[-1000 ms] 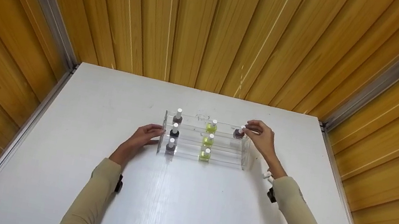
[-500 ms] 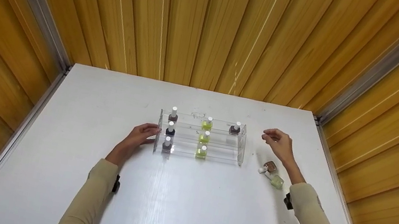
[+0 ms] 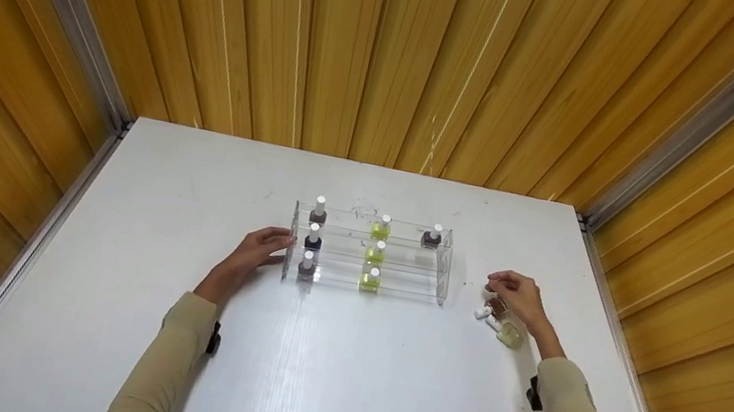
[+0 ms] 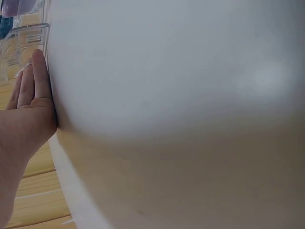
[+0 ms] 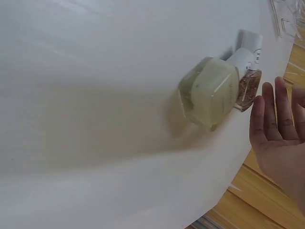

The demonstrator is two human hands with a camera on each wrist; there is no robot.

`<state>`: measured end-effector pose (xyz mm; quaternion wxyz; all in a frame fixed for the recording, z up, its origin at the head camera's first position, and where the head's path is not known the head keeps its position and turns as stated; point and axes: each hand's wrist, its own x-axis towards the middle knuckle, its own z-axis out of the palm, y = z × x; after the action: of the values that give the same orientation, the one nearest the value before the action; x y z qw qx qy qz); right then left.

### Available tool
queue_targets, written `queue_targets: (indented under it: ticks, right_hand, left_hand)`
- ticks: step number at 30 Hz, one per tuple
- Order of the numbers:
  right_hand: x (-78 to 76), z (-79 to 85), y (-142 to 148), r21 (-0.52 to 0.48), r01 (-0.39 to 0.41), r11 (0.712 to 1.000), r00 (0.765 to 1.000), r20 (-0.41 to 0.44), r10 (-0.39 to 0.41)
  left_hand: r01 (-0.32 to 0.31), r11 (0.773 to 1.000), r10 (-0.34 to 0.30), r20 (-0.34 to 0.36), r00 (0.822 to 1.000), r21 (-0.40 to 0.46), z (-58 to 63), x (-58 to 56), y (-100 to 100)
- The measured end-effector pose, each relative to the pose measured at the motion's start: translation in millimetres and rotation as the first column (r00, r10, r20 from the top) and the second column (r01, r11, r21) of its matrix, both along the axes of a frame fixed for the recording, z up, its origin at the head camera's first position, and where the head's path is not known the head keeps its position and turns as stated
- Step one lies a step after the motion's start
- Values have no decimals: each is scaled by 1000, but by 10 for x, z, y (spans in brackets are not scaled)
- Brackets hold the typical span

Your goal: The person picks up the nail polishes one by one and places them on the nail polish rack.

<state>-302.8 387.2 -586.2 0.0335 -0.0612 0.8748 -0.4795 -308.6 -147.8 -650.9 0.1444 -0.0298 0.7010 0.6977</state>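
A clear tiered rack (image 3: 397, 291) stands mid-table with white-capped nail polish bottles. Dark bottles (image 3: 313, 242) line its left end on each tier, yellow bottles (image 3: 375, 255) its middle, and one dark purple bottle (image 3: 431, 240) sits at the top right. My left hand (image 3: 258, 247) touches the rack's left side panel with its fingers extended, as the left wrist view also shows. My right hand (image 3: 522, 297) hovers, holding nothing, just above a glittery brown nail polish bottle (image 5: 249, 89). Against that bottle lies a pale yellow-green nail polish bottle (image 5: 213, 93), on its side.
The white table (image 3: 338, 380) runs back to a wood-patterned wall (image 3: 349, 46), with similar walls at both sides. Black wrist cameras (image 3: 214, 339) are strapped to both forearms.
My right hand has let go of the dark purple bottle at the rack's top right, drawn away rightward, then come down toward the two lying bottles. The left hand has stayed at the rack.
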Motion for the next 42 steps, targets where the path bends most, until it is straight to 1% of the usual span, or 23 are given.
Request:
queue_targets:
  ticks: [4,7,9,12,16,21,25,30,35,36,42]
  right_hand:
    - [175,143,-68,-11,-46,999,998,49,47]
    - [202,98,-29,-1,-57,998,996,64,57]
    - [196,31,16,-4,-55,998,996,68,55]
    - [168,-112,94,-7,-49,999,996,72,50]
    - [145,-270,145,36,-28,999,998,64,25]
    - [142,-367,137,108,3,994,999,49,-9]
    - [133,-412,126,169,25,985,998,51,-35]
    - [107,-408,96,212,55,976,998,30,-62]
    - [84,-375,52,214,69,974,997,13,-74]
    - [84,-365,47,216,63,974,998,8,-66]
    - [69,-368,33,230,83,970,996,-14,-82]
  left_hand:
    - [-10,1000,10,19,1000,-10,-5,8,17]
    - [-14,1000,14,19,1000,-6,-13,11,28]
    - [-11,1000,11,11,1000,-2,-19,11,31]
    - [-8,1000,8,4,1000,6,-17,19,30]
    - [-10,1000,10,-7,1000,10,-9,33,26]
    - [-4,1000,5,-28,1000,21,-20,43,26]
    - [-7,1000,8,-24,1000,17,-30,46,38]
    - [-14,1000,14,-13,1000,11,-33,46,40]
    - [-23,1000,23,-15,1000,7,-19,37,23]
    - [-24,1000,24,-14,1000,11,-14,35,18]
    - [-19,1000,19,-17,1000,23,12,19,4]
